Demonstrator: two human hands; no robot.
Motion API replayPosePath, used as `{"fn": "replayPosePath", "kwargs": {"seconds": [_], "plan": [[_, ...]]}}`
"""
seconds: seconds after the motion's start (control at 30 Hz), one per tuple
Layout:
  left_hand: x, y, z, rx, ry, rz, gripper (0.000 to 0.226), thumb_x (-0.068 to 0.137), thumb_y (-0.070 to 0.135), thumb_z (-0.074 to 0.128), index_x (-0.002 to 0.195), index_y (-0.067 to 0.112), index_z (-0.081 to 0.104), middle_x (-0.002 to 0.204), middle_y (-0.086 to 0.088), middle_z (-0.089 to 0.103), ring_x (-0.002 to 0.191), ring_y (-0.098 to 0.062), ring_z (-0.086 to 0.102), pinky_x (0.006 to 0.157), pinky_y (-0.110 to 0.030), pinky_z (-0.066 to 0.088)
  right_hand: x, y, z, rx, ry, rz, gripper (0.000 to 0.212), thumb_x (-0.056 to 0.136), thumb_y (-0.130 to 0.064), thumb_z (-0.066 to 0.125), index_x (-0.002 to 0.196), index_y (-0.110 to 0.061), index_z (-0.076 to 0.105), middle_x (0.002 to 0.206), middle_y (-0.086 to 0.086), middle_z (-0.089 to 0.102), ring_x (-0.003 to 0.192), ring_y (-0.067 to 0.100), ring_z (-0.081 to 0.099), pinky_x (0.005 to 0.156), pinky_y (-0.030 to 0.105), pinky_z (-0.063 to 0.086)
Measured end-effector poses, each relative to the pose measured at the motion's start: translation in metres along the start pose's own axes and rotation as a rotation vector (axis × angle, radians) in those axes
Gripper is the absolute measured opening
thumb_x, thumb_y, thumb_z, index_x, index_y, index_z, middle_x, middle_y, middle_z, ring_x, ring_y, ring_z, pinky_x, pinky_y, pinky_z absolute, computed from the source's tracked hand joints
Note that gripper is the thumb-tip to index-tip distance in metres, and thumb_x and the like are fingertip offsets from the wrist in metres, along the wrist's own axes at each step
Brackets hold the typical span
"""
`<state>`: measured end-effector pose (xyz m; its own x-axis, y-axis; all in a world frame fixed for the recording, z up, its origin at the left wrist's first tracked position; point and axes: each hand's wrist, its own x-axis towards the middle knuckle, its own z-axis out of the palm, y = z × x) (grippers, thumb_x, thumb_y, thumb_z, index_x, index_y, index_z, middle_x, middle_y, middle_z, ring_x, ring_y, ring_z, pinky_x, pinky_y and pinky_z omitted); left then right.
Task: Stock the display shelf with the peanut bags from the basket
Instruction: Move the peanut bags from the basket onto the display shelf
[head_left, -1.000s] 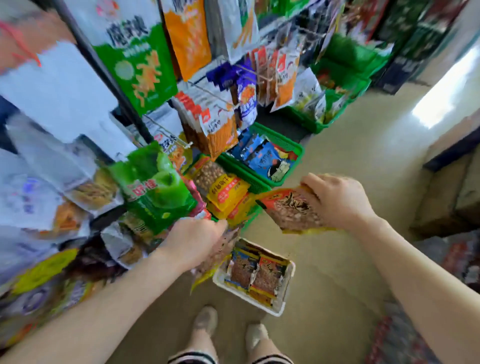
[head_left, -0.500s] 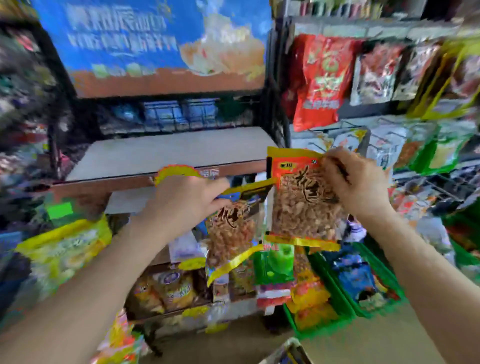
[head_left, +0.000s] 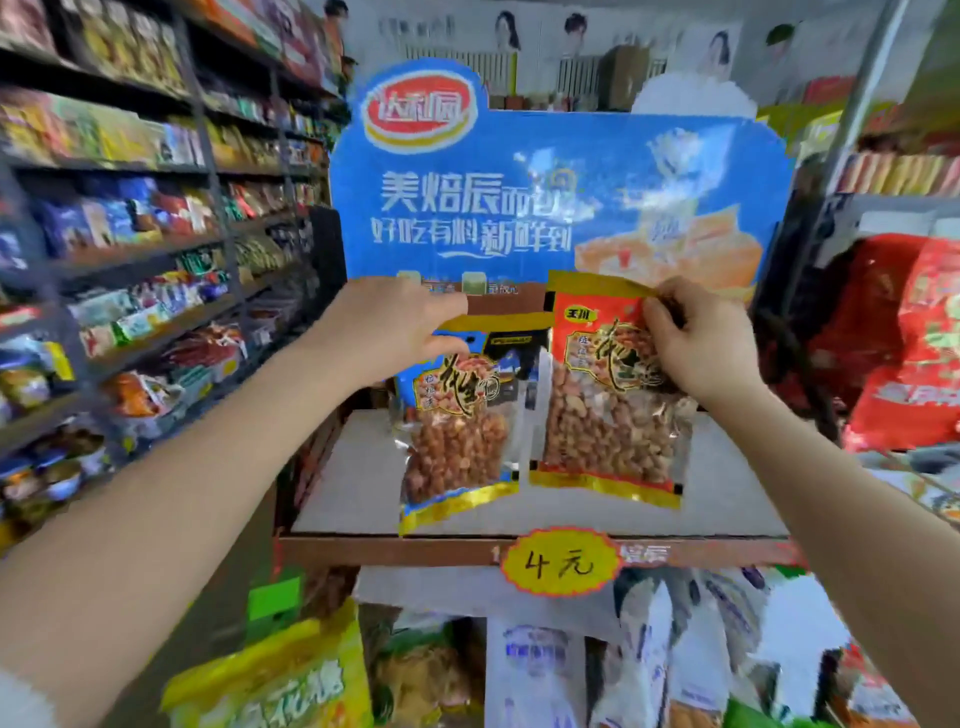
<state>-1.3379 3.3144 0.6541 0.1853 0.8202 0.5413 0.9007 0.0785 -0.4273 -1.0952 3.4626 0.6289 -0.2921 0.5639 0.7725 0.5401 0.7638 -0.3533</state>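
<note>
Head camera view, looking forward along a shop aisle. Two bare arms reach toward a cardboard display shelf with a pale flat top board (head_left: 727, 483) and a brown front lip, backed by a tall blue printed advertising panel (head_left: 545, 197).

The left hand (head_left: 395, 332) pinches the top edge of a blue-and-gold clear-windowed plastic bag of reddish peanuts (head_left: 457, 431). The bag hangs upright, its lower edge over the front of the board; whether it touches the board cannot be told.

The right hand (head_left: 696, 343) is closed on the upper right corner of a red-and-gold clear-windowed bag of paler peanuts (head_left: 608, 410). This bag hangs just beside the blue one, their inner edges close or overlapping, and it appears to be above the board.

The board shows no other stock. The basket is not in view. A yellow oval price tag (head_left: 558, 564) sits on the front lip, with other packets blurred below it.

Likely risks: both bags are soft and held only by their tops, so if set standing without leaning on the back panel they may slump forward and slide off the low front lip. Releasing both together could make one knock the other over.
</note>
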Motion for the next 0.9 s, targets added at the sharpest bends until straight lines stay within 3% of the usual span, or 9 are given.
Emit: {"fn": "replayPosePath", "kwargs": {"seconds": [0.13, 0.3, 0.4, 0.47, 0.57, 0.67, 0.73, 0.9], "plan": [[0.017, -0.036, 0.059, 0.04, -0.145, 0.078, 0.039, 0.093, 0.049, 0.042, 0.11, 0.015, 0.051, 0.076, -0.008, 0.061, 0.075, -0.03, 0.061, 0.04, -0.025, 0.019, 0.024, 0.009, 0.063, -0.048, -0.233, -0.024, 0.022, 0.093, -0.021, 0.047, 0.098, -0.004, 0.061, 0.089, 0.026, 0.066, 0.084, 0.041, 0.06, 0.06, 0.037, 0.037], [0.034, -0.072, 0.102, 0.046, -0.223, 0.023, 0.039, 0.092, 0.051, 0.041, 0.103, 0.014, 0.048, 0.079, -0.006, 0.06, 0.064, -0.022, 0.049, 0.04, -0.026, 0.014, 0.053, 0.021, 0.113, 0.007, -0.238, 0.001, 0.028, 0.093, -0.013, 0.046, 0.117, -0.012, 0.058, 0.1, 0.021, 0.069, 0.09, 0.038, 0.061, 0.069, 0.041, 0.046], [0.034, -0.084, 0.125, 0.033, -0.121, 0.082, 0.035, 0.086, 0.043, 0.059, 0.085, 0.009, 0.051, 0.06, -0.005, 0.051, 0.048, -0.025, 0.045, 0.04, -0.022, 0.008, 0.065, 0.024, 0.138, -0.026, -0.298, -0.036, 0.021, 0.094, -0.018, 0.045, 0.108, -0.008, 0.058, 0.092, 0.02, 0.068, 0.082, 0.038, 0.061, 0.06, 0.038, 0.043], [0.035, -0.09, 0.133, 0.029, -0.071, 0.086, 0.035, 0.08, 0.039, 0.068, 0.078, 0.006, 0.055, 0.057, -0.007, 0.055, 0.047, -0.027, 0.053, 0.041, -0.021, 0.017, 0.068, 0.026, 0.151, -0.104, -0.316, -0.061, 0.019, 0.095, -0.021, 0.045, 0.1, -0.006, 0.056, 0.087, 0.019, 0.067, 0.074, 0.037, 0.06, 0.054, 0.033, 0.035], [0.039, -0.093, 0.139, 0.066, -0.118, 0.009, 0.036, 0.082, 0.039, 0.065, 0.09, 0.004, 0.06, 0.08, -0.011, 0.065, 0.079, -0.031, 0.064, 0.063, -0.036, 0.041, 0.072, 0.03, 0.159, -0.265, -0.241, -0.153, 0.018, 0.091, -0.018, 0.049, 0.099, -0.005, 0.059, 0.094, 0.018, 0.067, 0.083, 0.038, 0.061, 0.059, 0.038, 0.044], [0.036, -0.087, 0.14, 0.093, -0.085, -0.033, 0.043, 0.068, 0.026, 0.081, 0.096, 0.0, 0.062, 0.086, -0.017, 0.066, 0.081, -0.036, 0.064, 0.068, -0.042, 0.049, 0.066, 0.029, 0.155, -0.343, -0.186, -0.23, 0.018, 0.084, -0.017, 0.059, 0.095, -0.003, 0.062, 0.096, 0.018, 0.068, 0.091, 0.041, 0.06, 0.07, 0.045, 0.048], [0.034, -0.073, 0.142, 0.038, -0.025, -0.04, 0.047, 0.067, 0.021, 0.081, 0.104, -0.001, 0.061, 0.096, -0.021, 0.065, 0.088, -0.039, 0.063, 0.071, -0.046, 0.051, 0.056, 0.031, 0.148, -0.396, -0.151, -0.211, 0.022, 0.082, -0.018, 0.064, 0.098, -0.004, 0.062, 0.098, 0.019, 0.067, 0.095, 0.041, 0.059, 0.072, 0.044, 0.047], [0.024, -0.024, 0.139, -0.075, 0.085, 0.185, 0.024, 0.07, 0.018, 0.077, 0.086, 0.004, 0.065, 0.079, -0.014, 0.064, 0.069, -0.032, 0.063, 0.053, -0.035, 0.051, 0.025, 0.037, 0.126, -0.428, -0.185, -0.138, 0.028, 0.083, -0.013, 0.062, 0.108, 0.001, 0.058, 0.104, 0.025, 0.062, 0.095, 0.045, 0.056, 0.077, 0.05, 0.045]]}}
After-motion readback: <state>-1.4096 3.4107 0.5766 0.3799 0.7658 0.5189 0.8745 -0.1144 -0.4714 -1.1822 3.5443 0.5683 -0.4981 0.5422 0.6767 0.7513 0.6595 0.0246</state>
